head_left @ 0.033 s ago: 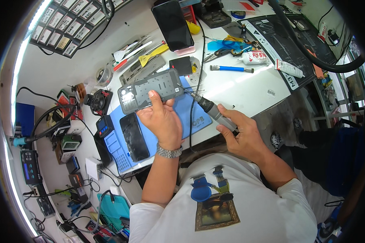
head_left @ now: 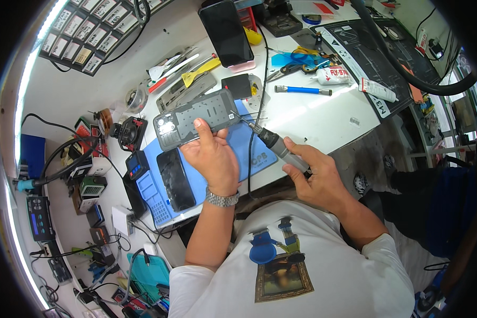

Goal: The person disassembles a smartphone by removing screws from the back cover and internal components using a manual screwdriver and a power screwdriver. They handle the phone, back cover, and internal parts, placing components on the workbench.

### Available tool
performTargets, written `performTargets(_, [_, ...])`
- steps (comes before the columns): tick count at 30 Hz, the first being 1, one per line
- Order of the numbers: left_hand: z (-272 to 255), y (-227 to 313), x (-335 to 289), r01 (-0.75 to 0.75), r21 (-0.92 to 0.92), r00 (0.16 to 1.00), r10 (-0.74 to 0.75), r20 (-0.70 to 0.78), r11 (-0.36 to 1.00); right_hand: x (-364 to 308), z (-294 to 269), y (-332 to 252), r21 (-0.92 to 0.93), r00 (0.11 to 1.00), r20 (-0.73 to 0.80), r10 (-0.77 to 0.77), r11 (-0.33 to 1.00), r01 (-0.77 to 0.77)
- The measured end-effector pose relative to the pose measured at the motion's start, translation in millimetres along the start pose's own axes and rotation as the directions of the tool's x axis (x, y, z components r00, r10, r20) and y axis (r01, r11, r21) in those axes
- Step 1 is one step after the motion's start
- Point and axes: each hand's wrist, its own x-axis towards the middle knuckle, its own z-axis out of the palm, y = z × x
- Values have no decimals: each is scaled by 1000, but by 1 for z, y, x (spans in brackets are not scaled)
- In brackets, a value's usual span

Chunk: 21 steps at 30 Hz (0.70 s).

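Note:
My left hand (head_left: 212,156) holds a smartphone (head_left: 193,121) with its grey back up and its camera lenses at the left end. The thumb presses on the back and the fingers support it from beneath. In my right hand (head_left: 318,175) is a grey, pen-shaped tool (head_left: 281,147) with a black collar and a thin metal tip. Its tip points at the phone's right end; whether they touch I cannot tell. Below the held phone, a second smartphone (head_left: 175,180) lies dark screen up on a blue work mat (head_left: 259,153).
A black cable (head_left: 251,159) hangs across the white bench (head_left: 323,116) beside the tool. Farther back are a standing phone (head_left: 226,34), a blue tube (head_left: 302,90), white glue tubes (head_left: 377,89) and scissors (head_left: 291,67). Another person's legs (head_left: 418,206) show at right.

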Motion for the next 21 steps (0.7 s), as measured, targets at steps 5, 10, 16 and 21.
performTargets(5, [8,-9,0,-9,-89,1000,10,13,996,2,3,2,-42,999,50,-1,999,3])
performTargets(10, [8,-12,-1,2,-107,999,3,49,994,3,7,2,-62,999,37,-22,998,24])
performTargets(16, [11,-11,-5,-21,-118,999,24,23,993,4,6,-3,-35,999,47,15,999,-14])
performTargets(21, [11,-10,-1,-44,-126,999,45,4,991,4,7,-4,-18,999,38,26,1000,-26])
